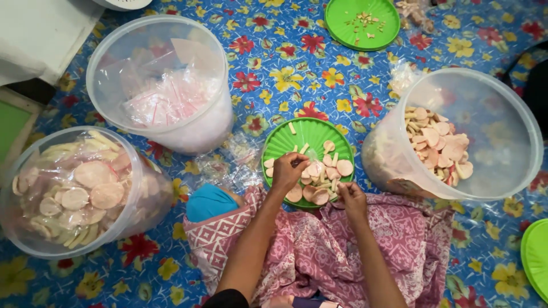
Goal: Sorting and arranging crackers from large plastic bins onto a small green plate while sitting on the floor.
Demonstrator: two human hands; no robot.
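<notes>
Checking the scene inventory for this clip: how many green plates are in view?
3: one green plate under both hands, holding crackers; one at the top edge with crumbs; one cut off at the right edge. More may lie outside the frame.

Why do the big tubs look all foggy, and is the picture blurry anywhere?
Head view: soft, even light, barely any shadows; the clear plastic tubs look milky from glare and their cloudy walls; the left hand and right hand over the green plate are slightly soft; edges bend a little.
</notes>
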